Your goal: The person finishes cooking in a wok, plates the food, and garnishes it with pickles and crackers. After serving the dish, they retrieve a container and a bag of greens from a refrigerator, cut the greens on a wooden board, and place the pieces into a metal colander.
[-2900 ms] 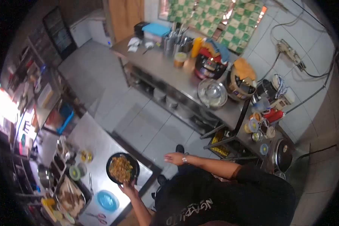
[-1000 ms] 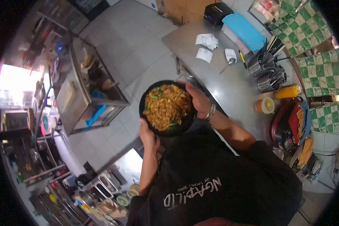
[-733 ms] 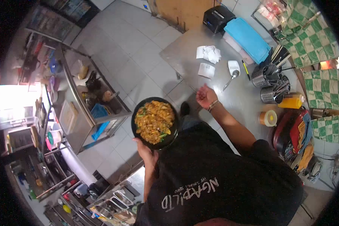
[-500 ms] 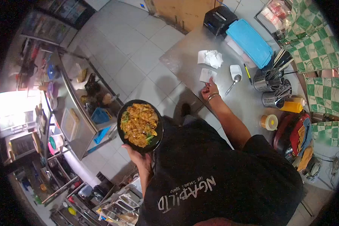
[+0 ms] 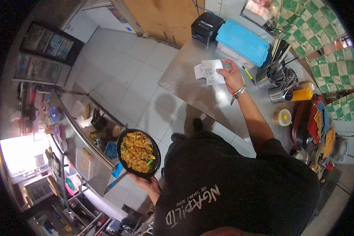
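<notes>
Left hand [image 5: 145, 181] cups under round black bowl of fried noodles [image 5: 138, 152], near left. Right hand [image 5: 231, 75], fingers pinched on white paper receipt [image 5: 212, 70], over far steel counter [image 5: 192, 88].

Commercial kitchen, steel counter [image 5: 192, 84], utensil holders [image 5: 277, 84]

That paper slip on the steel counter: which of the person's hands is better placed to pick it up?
The right hand, probably. It already touches the paper slip on the steel counter. The left hand is busy under the black plate of noodles, far from the counter.
</notes>
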Tool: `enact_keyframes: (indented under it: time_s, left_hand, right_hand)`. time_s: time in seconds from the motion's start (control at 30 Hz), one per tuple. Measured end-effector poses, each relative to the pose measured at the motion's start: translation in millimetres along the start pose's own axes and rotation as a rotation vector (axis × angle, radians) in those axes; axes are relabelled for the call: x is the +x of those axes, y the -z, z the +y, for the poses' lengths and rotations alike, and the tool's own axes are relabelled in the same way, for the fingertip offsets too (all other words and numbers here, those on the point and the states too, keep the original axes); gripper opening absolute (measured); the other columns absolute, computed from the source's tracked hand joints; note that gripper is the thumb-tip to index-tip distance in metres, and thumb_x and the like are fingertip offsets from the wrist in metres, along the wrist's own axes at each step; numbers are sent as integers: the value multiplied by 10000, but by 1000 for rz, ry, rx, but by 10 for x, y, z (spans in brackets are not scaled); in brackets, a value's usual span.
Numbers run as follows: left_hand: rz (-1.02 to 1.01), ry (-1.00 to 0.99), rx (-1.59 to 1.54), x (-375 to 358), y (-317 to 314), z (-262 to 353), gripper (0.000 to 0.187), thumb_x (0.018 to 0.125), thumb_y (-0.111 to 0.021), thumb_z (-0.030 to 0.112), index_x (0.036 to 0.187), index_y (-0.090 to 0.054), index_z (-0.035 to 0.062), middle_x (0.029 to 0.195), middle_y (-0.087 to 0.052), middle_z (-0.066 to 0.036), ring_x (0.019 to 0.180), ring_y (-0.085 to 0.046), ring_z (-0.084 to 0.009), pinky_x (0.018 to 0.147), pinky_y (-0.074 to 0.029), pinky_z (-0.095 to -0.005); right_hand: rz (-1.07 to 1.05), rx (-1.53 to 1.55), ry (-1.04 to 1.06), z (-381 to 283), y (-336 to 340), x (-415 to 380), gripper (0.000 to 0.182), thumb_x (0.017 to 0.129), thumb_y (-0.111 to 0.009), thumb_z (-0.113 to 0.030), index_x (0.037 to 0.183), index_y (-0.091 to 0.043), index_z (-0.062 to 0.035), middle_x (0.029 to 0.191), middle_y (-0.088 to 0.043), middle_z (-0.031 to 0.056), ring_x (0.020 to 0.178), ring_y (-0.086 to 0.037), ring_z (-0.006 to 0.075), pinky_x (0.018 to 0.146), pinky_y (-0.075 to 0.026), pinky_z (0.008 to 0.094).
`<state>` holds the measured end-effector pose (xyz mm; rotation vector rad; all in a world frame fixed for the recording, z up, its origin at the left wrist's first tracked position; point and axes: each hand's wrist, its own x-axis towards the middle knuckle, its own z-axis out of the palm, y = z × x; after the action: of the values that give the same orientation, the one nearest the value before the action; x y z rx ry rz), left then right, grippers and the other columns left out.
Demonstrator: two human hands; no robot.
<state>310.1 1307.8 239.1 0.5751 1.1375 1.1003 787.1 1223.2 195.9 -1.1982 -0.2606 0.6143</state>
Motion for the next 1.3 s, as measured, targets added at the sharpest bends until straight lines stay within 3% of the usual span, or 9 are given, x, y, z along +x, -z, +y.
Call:
enact_keyframes:
  time_s: [0.4,0.47,0.6,0.77,0.87,0.97,1.1,1.17,1.3]
  left_hand:
    - [22,-37,40,26,171,7,736,904,-363,630,1400,-344,86,1452,-353,-100,1302,-372,-289,1060,-326,-452]
    - [105,-34,8,-31,66,47,722,906,-372,623,1394,-358,91,1436,-376,-100,1297,-379,-288,1057,-328,-460]
    - [61,-55,10,-90,-196,119,714,907,-379,618,1392,-364,95,1427,-389,-98,1288,-391,-290,1055,-329,-464]
    - [151,-79,-21,38,-210,52,700,909,-380,612,1387,-376,100,1416,-407,-86,1265,-421,-290,1054,-328,-468]
    - [134,-31,-79,174,-187,84,672,927,-353,593,1363,-402,84,1367,-464,-89,1235,-453,-274,1034,-353,-446]
    - [87,-43,-196,334,-189,11,672,942,-323,575,1307,-442,24,1274,-540,-109,1146,-530,-262,984,-410,-413]
    - [77,37,-208,698,-509,70,688,939,-323,577,1271,-463,-8,1217,-571,-129,1101,-563,-246,952,-440,-393]
    - [-8,56,-261,1006,-627,-40,684,935,-330,578,1253,-474,-11,1210,-571,-132,1110,-556,-239,953,-441,-395]
    - [-33,220,-303,1566,-878,14,690,935,-323,582,1244,-480,-15,1224,-559,-131,1125,-547,-254,962,-435,-415]
  right_hand:
    - [117,-430,66,-470,46,374,482,769,-684,29,1226,-573,-79,1076,-638,89,894,-624,143,765,-506,235]
    - [-18,-170,324,-682,-150,363,453,770,-716,-44,1205,-597,-91,1127,-624,79,919,-620,122,762,-495,213]
    - [81,-850,507,-183,-47,495,569,711,-801,-241,1203,-591,-47,1122,-632,94,961,-599,159,849,-468,282]
    - [64,-680,-22,1183,513,608,685,695,-800,-259,1258,-499,-12,1261,-511,185,1104,-535,294,947,-432,371]
    - [171,-1914,285,1387,936,747,933,788,-551,-660,1391,-320,14,1376,-378,274,1286,-354,395,1000,-372,498]
    - [370,-1743,690,383,-165,273,833,847,-514,-606,1402,-320,-15,1374,-383,263,1282,-363,393,979,-388,515]
    - [-613,33,-308,640,-1543,-52,615,964,-359,-506,1421,-325,-96,1329,-460,128,1217,-446,274,954,-417,461]
    - [-790,-13,-654,523,-2378,-231,578,987,-307,-478,1412,-348,-90,1345,-458,93,1163,-486,209,949,-430,394]
    - [-799,-174,-441,649,-3190,-58,608,982,-268,-518,1350,-450,-69,1300,-504,117,1139,-502,197,970,-402,337]
